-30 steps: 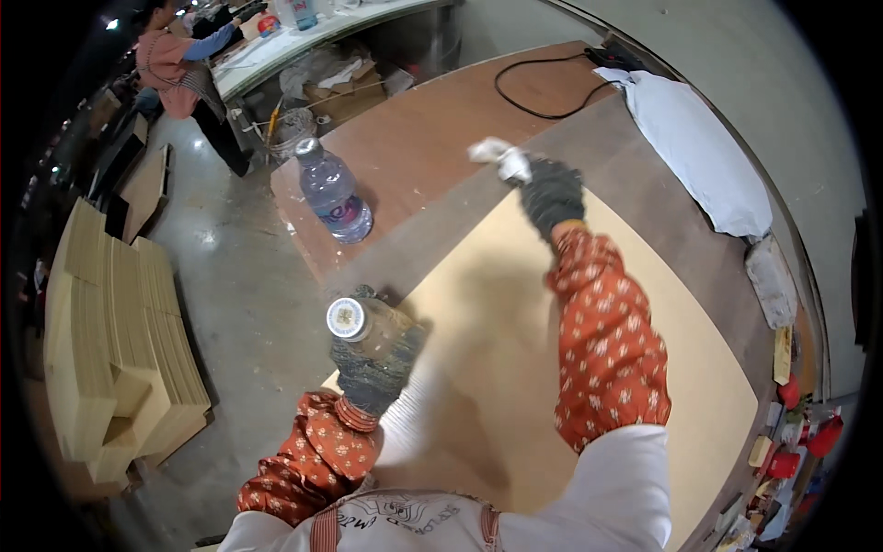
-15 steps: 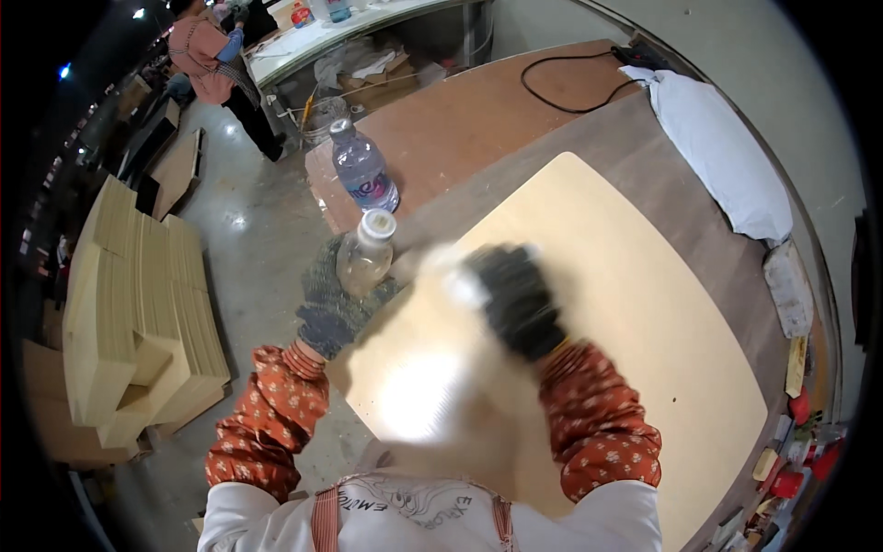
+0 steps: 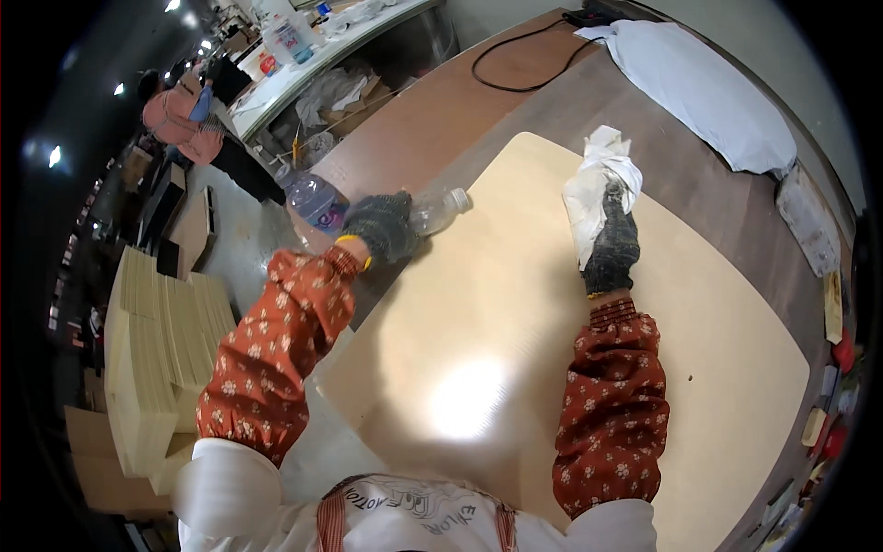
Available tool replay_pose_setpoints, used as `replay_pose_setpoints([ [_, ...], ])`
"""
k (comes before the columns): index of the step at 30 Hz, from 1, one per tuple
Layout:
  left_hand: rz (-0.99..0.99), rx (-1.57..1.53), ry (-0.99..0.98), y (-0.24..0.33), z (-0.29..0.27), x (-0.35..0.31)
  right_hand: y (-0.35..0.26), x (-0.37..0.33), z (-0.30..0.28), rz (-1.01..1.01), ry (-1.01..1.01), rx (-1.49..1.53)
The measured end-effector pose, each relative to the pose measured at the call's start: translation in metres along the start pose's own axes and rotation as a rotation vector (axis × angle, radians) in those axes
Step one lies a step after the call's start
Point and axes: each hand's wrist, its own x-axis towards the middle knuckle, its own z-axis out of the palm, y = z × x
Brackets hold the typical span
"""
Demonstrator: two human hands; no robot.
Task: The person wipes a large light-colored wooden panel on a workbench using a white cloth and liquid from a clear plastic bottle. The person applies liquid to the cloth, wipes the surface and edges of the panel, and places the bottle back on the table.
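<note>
In its grey knitted glove, my left hand (image 3: 379, 227) is wrapped round a small clear plastic bottle (image 3: 434, 212). The bottle is tipped well over, its white cap end pointing right above the left edge of a pale wooden panel (image 3: 497, 285). My right hand (image 3: 616, 247), gloved alike, is closed on a crumpled white cloth (image 3: 596, 189) at the panel's far right edge. Part of the cloth spreads out past the fingers. A larger clear bottle with a purplish label (image 3: 315, 201) stands just left of my left hand. A bright light reflects off the panel's near part.
The panel rests on a brown worktable (image 3: 524, 129). A white bag (image 3: 699, 101) and a black cable (image 3: 478, 69) lie toward the back. Curved pale boards (image 3: 161, 350) are stacked at left. Another person (image 3: 189, 129) stands far left, near a white table (image 3: 322, 51). Assorted tools line the right edge.
My right hand has swept the cloth away to the far right edge of the panel. My left hand has moved farther out, and the bottle it holds has gone from roughly upright to tipped rightward.
</note>
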Motion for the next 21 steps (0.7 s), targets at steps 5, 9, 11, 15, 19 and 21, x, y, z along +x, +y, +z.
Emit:
replay_pose_setpoints([
  [5, -0.064, 0.01, -0.177, 0.031, -0.034, 0.053, -0.002, 0.007, 0.013, 0.266, 0.005, 0.421],
  [9, -0.061, 0.082, -0.208, 0.041, -0.041, 0.099, -0.01, 0.002, 0.012, 0.255, 0.005, 0.381],
  [11, -0.088, -0.024, -0.189, 0.062, -0.052, 0.102, -0.012, 0.004, 0.006, 0.246, 0.017, 0.357],
  [15, -0.167, -0.352, -0.047, 0.115, -0.081, 0.058, -0.014, 0.002, -0.003, 0.228, 0.022, 0.295],
  [19, -0.032, -0.263, -0.235, 0.036, -0.051, 0.095, -0.028, -0.007, 0.003, 0.236, -0.018, 0.289],
  [21, 0.039, -0.192, -0.325, 0.025, -0.04, 0.099, -0.027, -0.005, 0.002, 0.238, -0.014, 0.243],
])
